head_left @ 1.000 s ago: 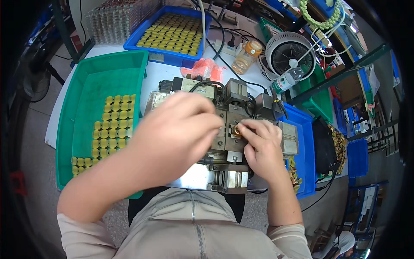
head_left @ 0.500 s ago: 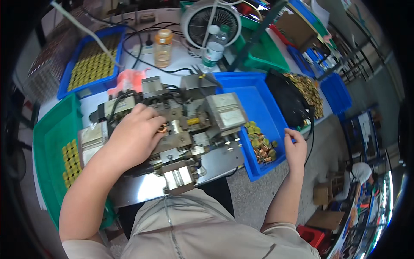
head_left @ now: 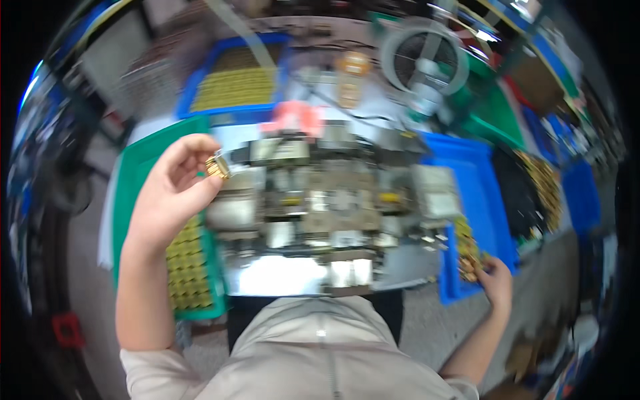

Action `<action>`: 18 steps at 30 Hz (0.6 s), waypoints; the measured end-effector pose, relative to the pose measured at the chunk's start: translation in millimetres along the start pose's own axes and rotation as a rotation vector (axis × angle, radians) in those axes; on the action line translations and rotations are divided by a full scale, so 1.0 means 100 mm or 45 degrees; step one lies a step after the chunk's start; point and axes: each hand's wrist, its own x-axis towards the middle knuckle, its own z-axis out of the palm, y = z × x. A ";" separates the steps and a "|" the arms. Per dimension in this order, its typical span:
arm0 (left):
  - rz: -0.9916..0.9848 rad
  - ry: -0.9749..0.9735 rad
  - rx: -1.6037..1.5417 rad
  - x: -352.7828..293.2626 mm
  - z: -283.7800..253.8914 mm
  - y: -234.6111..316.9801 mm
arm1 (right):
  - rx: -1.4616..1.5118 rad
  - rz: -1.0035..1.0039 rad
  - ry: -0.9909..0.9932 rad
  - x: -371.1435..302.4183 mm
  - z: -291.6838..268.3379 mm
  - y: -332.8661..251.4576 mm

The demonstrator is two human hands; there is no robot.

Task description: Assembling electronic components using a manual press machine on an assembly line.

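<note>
My left hand [head_left: 177,187] is raised over the green tray [head_left: 123,220], pinching a small brass-coloured round metal part [head_left: 217,167] between thumb and fingers. Below it, rows of yellow-topped round parts [head_left: 190,267] stand in that tray. In front of me is a metal clamping machine [head_left: 340,200] with blocks around a central opening; neither hand touches it. My right hand [head_left: 498,283] reaches into the near end of the blue bin [head_left: 473,173], its fingers closed at a pile of loose brass and yellow parts [head_left: 467,257]. Blur hides what those fingers hold.
At the back left stands a blue tray [head_left: 193,87] of yellow parts. A pink cloth [head_left: 298,119], an orange-capped bottle [head_left: 352,83], a clear bottle [head_left: 425,93] and a round fan [head_left: 393,57] are behind the machine. A black bag [head_left: 517,190] lies right of the blue bin.
My left hand has left the machine's middle and moved left over the green tray with the brass part. My right hand has gone down to the loose parts. The view has shifted left.
</note>
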 end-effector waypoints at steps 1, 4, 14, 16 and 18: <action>0.027 0.094 0.008 -0.09 -0.21 -0.01 | 0.059 -0.107 0.040 0.04 0.04 0.14; -0.214 0.306 0.364 -0.44 -0.99 -0.19 | 0.107 -0.239 0.003 0.15 0.03 0.41; -0.836 0.193 1.271 -1.33 -2.00 -1.03 | 0.936 -0.071 0.267 0.54 -0.20 0.05; -0.821 0.147 1.251 -1.26 -1.99 -1.04 | 1.029 -0.083 0.224 0.50 -0.30 0.07; -0.829 0.078 1.224 -1.28 -1.96 -0.96 | 1.216 -0.118 0.085 0.53 -0.36 0.05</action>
